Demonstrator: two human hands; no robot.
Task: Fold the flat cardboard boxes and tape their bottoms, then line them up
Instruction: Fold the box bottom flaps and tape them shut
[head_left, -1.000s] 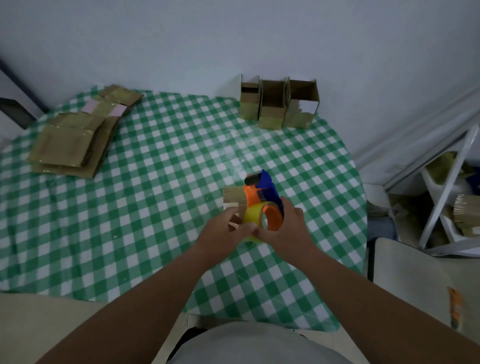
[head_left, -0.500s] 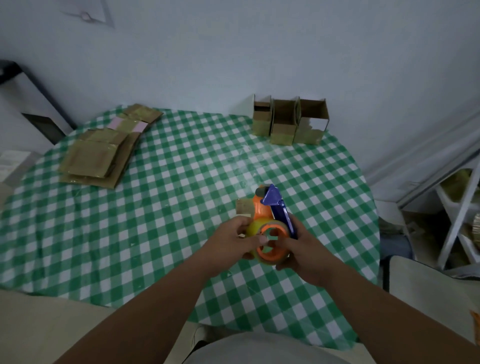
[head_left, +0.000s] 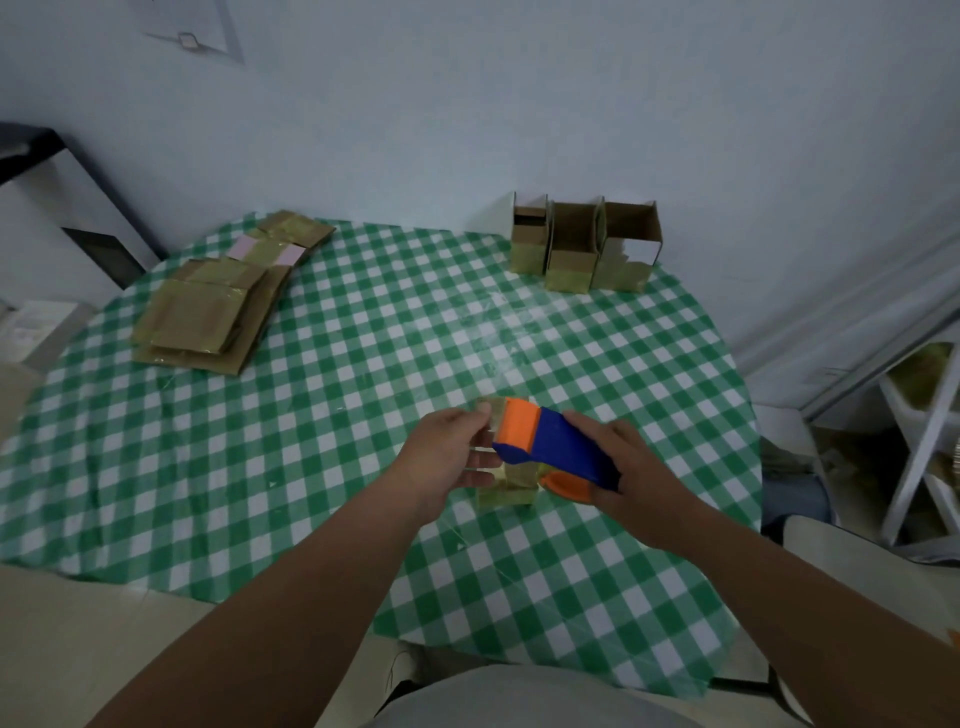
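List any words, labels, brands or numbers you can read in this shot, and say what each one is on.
None can be read.
Tape dispenser: plain orange and blue, no brand visible.
Three folded boxes by the wall: bare cardboard, no print visible.
Flat box stack: pink patches, no lettering legible.
Sheet on the wall: faint mark, too blurred to read.
Papers left of the table: too small and blurred.

Bare tablecloth (head_left: 363, 415) between cardboard stacks (head_left: 208, 317)
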